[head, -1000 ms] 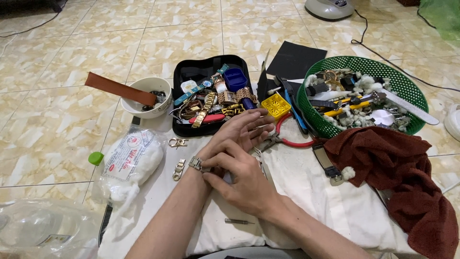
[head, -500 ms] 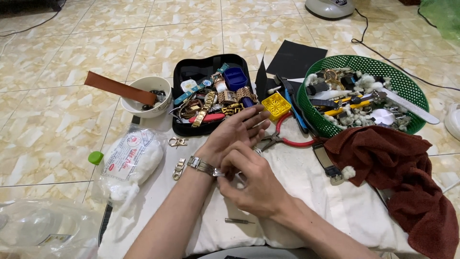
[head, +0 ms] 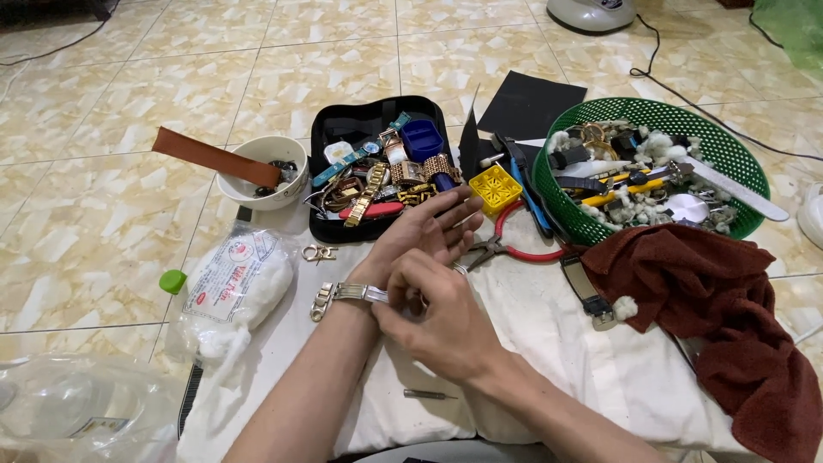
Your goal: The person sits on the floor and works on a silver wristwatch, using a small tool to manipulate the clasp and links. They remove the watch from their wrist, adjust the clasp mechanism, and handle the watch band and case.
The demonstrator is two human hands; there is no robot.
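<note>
Right grip (head: 437, 321) pinches metal watch bracelet (head: 343, 294) on open left hand (head: 424, 236); black tray (head: 321, 137) holds watches.

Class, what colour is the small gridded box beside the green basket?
Yellow: the small gridded box, clearest in the head view.

A metal watch band (head: 343, 294) lay across the wrist of the left hand (head: 424, 233), with the right hand (head: 437, 321) touching it, both over a cloth (head: 591, 360) on the tiled floor (head: 103, 223). Behind the hands sat an open case (head: 377, 171) holding watches. A bowl (head: 261, 176) stood left of the case, a basket (head: 729, 159) right of it. Pliers (head: 506, 249) lay between hand and basket. A bag of cotton (head: 231, 291) rested left of the wrist; a towel (head: 729, 317) lay before the basket.
</note>
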